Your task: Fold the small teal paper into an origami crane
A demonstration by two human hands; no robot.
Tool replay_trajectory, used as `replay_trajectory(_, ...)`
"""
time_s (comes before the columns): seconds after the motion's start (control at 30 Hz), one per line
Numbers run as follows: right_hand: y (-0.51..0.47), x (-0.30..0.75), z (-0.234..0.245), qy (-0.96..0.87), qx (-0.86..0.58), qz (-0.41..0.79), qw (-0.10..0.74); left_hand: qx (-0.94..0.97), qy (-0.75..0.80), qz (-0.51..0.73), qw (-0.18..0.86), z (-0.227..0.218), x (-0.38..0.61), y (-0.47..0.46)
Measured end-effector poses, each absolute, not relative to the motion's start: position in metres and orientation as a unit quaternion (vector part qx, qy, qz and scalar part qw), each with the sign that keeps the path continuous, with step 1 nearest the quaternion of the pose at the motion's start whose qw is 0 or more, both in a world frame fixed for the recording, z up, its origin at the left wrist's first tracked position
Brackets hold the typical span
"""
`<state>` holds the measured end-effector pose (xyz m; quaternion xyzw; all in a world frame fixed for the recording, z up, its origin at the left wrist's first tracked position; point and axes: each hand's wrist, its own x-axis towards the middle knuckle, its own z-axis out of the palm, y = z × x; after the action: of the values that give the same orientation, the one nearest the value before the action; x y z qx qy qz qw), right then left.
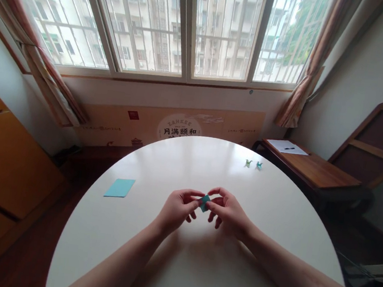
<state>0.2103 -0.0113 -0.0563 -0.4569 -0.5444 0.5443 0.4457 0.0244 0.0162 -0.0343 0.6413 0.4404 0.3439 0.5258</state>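
A small folded piece of teal paper [204,203], roughly diamond-shaped, is held up over the white table between both hands. My left hand [179,207] pinches its left side between thumb and forefinger. On the other side my right hand [225,211] grips it the same way, thumb in front, the other fingers curled loosely below. Fingertips cover part of the paper, so its finer folds cannot be made out. To the left, a flat stack or sheet of light blue square paper [119,187] lies on the table.
Two tiny folded paper birds, a green one [248,163] and a blue one [259,165], stand near the far right edge of the round white table [175,160]. Beyond it, a wooden chair [317,168] bears a white paper [287,147] and a dark pen.
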Motion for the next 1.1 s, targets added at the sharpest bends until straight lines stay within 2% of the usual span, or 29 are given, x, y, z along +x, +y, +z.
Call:
replay_trajectory(0.2,-0.017,0.209,-0.049,-0.534,-0.393,0.569,0.487,0.643,0.420,0.391,0.507,-0.028,0.025,0.010)
replay_trajectory(0.53,-0.022,0.211,-0.046,-0.553,-0.371,0.553,0.501,0.648,0.395,0.422,0.496,-0.018,0.028,0.002)
replay_trajectory(0.9,-0.035,0.211,-0.045,-0.654,-0.366,0.390,0.534,0.564,0.417,0.393,0.594,-0.009,0.031,-0.005)
replay_trajectory(1.1,-0.033,0.215,-0.043,-0.690,-0.350,0.350,0.528,0.535,0.425,0.385,0.620,-0.007,0.029,-0.006)
